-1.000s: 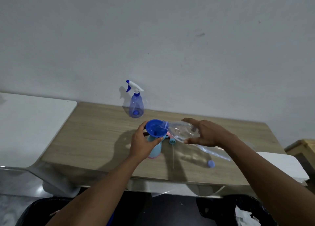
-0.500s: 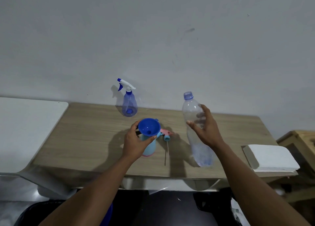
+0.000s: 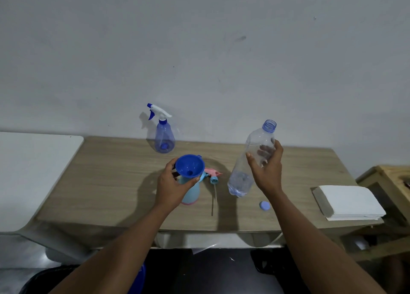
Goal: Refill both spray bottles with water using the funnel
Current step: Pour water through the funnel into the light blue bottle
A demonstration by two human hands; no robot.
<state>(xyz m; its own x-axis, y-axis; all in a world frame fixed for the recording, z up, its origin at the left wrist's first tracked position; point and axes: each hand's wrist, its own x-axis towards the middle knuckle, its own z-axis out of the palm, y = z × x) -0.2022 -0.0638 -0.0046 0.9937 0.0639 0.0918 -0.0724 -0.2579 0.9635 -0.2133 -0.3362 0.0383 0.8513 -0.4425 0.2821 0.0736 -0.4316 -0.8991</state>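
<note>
Funnel (image 3: 189, 166) clasped in left hand (image 3: 170, 189), water bottle (image 3: 241, 178) in right hand (image 3: 268, 174), inside table (image 3: 111, 182) edges.

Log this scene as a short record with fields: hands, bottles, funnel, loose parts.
left hand: grips pale bottle
funnel: in pale bottle's neck
right hand: holds water bottle, uncapped, tilted, little water inside
cap: on table, beside right forearm
spray head: off, lying on table beside pale bottle
blue bottle: upright at table's back, head on
paper stack: table's right end
</note>
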